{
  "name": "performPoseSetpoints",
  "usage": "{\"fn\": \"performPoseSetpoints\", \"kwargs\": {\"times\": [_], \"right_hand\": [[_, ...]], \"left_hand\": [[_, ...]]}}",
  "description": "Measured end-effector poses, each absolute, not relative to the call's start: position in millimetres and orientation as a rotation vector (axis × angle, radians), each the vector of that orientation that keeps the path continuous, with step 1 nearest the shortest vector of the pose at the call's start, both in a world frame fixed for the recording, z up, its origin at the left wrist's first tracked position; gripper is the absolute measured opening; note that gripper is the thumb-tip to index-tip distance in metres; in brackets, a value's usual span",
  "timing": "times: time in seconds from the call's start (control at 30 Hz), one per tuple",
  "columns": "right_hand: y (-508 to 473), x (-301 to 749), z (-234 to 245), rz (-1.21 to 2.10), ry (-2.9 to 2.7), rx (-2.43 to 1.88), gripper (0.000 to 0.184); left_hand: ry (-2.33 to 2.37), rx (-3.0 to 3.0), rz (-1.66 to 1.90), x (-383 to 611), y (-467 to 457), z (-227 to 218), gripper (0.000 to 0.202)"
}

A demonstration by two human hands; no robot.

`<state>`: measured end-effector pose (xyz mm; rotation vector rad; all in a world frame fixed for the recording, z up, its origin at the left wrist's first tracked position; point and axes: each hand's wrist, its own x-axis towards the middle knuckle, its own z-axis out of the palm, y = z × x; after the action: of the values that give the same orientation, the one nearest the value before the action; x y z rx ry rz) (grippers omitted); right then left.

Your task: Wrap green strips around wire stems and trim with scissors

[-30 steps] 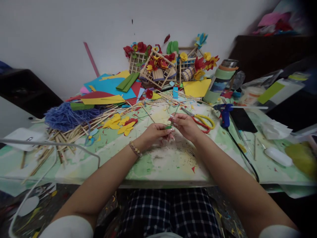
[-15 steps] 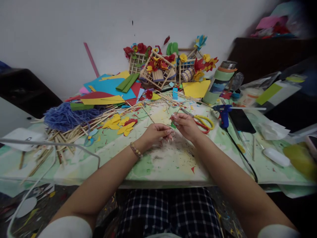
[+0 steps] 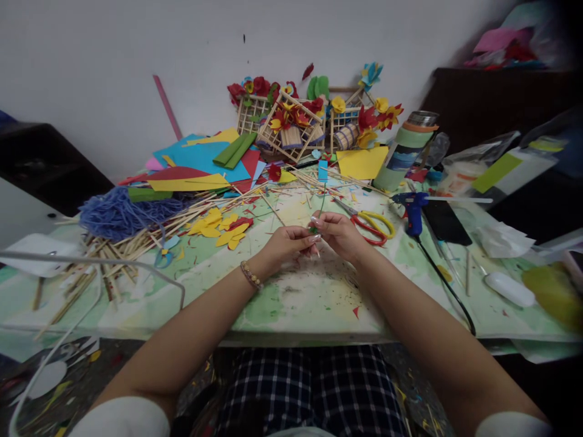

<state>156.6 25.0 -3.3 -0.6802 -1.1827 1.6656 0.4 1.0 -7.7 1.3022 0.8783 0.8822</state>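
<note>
In the head view my two hands meet over the middle of the table. My left hand [image 3: 289, 243] is closed in a pinch on a small green paper piece [image 3: 314, 230]; most of it is hidden by the fingertips. My right hand [image 3: 339, 235] touches it from the other side, its fingers closed around a thin green stem [image 3: 323, 199] that sticks up away from me. Just beyond my right hand lie scissors [image 3: 374, 226] with red and yellow handles. Yellow paper petals [image 3: 207, 223] lie to the left of my hands.
A blue glue gun [image 3: 413, 213] with its cord and a bottle [image 3: 404, 152] stand at right. Bamboo sticks [image 3: 109, 267] and blue yarn [image 3: 122, 212] lie at left. Small stick frames with paper flowers [image 3: 291, 127] line the wall. A metal rod [image 3: 136, 265] crosses the left front.
My hands have come closer together, and their fingertips now meet at the green paper. The thin stem now points more upright from my right hand.
</note>
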Motion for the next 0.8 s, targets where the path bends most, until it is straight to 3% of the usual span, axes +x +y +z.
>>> {"fn": "performPoseSetpoints", "kwargs": {"times": [0.27, 0.8], "right_hand": [[31.1, 161.5, 4.1, 1.498, -0.992, -0.763, 0.022], [28.6, 158.6, 2.4, 1.559, -1.024, -0.752, 0.026]], "left_hand": [[0.927, 1.278, 0.821, 0.7, 0.5, -9.3, 0.034], [0.913, 1.275, 0.889, 0.9, 2.1, -10.4, 0.031]]}}
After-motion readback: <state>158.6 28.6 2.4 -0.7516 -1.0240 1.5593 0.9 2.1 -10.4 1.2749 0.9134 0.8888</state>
